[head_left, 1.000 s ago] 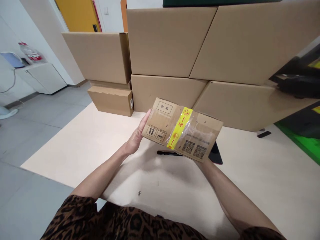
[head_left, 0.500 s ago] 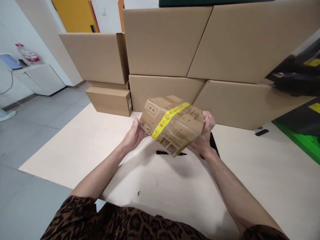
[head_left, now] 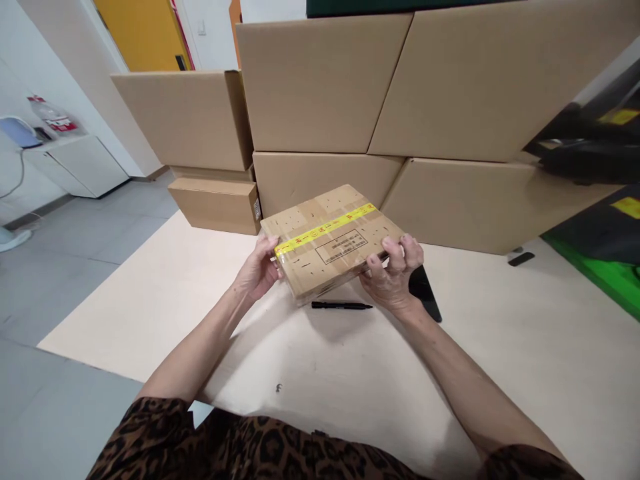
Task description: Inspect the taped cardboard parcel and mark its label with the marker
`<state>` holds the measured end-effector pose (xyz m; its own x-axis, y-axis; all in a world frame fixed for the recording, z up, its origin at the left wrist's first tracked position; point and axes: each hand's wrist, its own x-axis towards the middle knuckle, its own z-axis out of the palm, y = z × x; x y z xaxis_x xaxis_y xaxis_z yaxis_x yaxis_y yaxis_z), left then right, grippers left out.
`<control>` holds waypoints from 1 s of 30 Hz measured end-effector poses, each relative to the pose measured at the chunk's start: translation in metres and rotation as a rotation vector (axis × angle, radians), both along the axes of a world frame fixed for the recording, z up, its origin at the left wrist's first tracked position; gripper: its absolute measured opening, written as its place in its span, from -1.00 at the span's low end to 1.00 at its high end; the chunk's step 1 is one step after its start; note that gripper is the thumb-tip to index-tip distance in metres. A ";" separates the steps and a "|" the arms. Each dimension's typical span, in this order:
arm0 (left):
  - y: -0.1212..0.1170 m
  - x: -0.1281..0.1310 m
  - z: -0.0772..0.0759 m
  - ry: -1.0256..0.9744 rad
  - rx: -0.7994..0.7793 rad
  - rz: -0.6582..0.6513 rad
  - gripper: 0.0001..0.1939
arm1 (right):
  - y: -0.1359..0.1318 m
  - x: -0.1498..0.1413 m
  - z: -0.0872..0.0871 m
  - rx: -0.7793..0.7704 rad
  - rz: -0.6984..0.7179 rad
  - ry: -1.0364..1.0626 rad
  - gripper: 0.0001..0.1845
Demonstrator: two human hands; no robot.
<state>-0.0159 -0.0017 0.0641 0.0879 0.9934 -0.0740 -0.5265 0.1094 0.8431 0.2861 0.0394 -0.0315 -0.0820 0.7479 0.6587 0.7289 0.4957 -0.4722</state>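
The left hand (head_left: 259, 269) pinches the left end and the right hand (head_left: 393, 278) grips the near-right side of a brown, flat, rectangular cardboard box (head_left: 345, 248), between them above the pale table (head_left: 200, 280); this spread hold likely steadies its upturned broad face. Its longer-looking axis slants from the left hand away rightward, along the yellow printed tape (head_left: 323, 231).

Near, there is one left hand (head_left: 257, 268), one right hand (head_left: 393, 280), one taped box (head_left: 320, 210) and one black pen (head_left: 340, 305). Far back, there are four big boxes (head_left: 325, 87), middle and right, and one yellow door (head_left: 143, 33), left.
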 end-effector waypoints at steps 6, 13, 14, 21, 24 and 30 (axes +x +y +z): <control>0.003 -0.002 0.002 0.010 0.085 0.116 -0.49 | -0.006 -0.003 0.019 0.166 0.009 -0.007 -0.54; -0.001 0.001 0.006 0.054 0.197 0.138 -0.32 | -0.019 -0.005 0.076 -0.228 0.156 0.784 -0.38; -0.001 0.002 0.006 0.068 0.210 0.136 -0.27 | -0.019 -0.005 0.081 -0.362 0.207 0.886 -0.34; -0.002 0.000 0.003 0.090 0.227 0.093 -0.08 | -0.026 0.000 0.099 -0.784 0.463 1.056 -0.20; -0.002 0.002 0.004 0.076 0.255 0.062 -0.09 | -0.032 -0.004 0.103 -0.862 0.540 1.042 -0.21; -0.002 0.005 0.004 0.057 0.267 0.053 -0.32 | -0.036 -0.022 0.096 -0.737 0.527 1.141 -0.24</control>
<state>-0.0106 -0.0040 0.0685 0.0384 0.9814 0.1882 -0.4762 -0.1476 0.8668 0.2642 0.0034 0.0647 -0.1536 0.9873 0.0405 -0.3945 -0.0237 -0.9186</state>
